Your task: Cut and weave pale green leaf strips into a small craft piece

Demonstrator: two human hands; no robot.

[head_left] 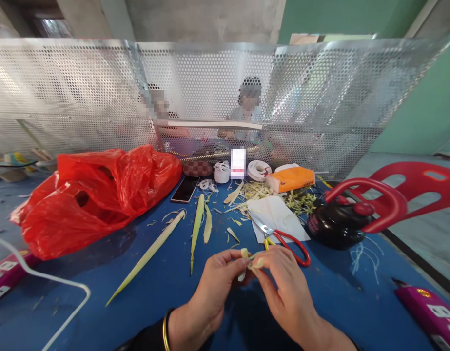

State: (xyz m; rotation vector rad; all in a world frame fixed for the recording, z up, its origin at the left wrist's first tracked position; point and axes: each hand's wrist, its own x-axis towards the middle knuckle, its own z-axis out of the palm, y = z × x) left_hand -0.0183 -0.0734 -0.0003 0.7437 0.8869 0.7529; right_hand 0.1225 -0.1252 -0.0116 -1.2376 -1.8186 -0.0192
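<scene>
My left hand [215,282] is closed, with thumb and forefinger pinching a curled pale leaf strip [244,253]. Against it, my right hand [288,285] pinches the same small piece, and the fingertips almost meet. Where the strip runs between the fingers is partly hidden. Just beyond my right hand lie red-handled scissors [294,243] on white paper [268,207], and a yellow-handled tool [269,243] shows partly behind my fingers. Long pale green leaves [151,253] and a shorter leaf [197,224] lie on the blue table to the left.
A red plastic bag [111,195] fills the left. Behind are a phone [185,189], white thread [221,173], a ribbon spool [259,170], an orange tissue pack [292,179] and leaf scraps [259,191]. At right stands a black kettle [336,224]. People sit beyond the perforated screen [210,73].
</scene>
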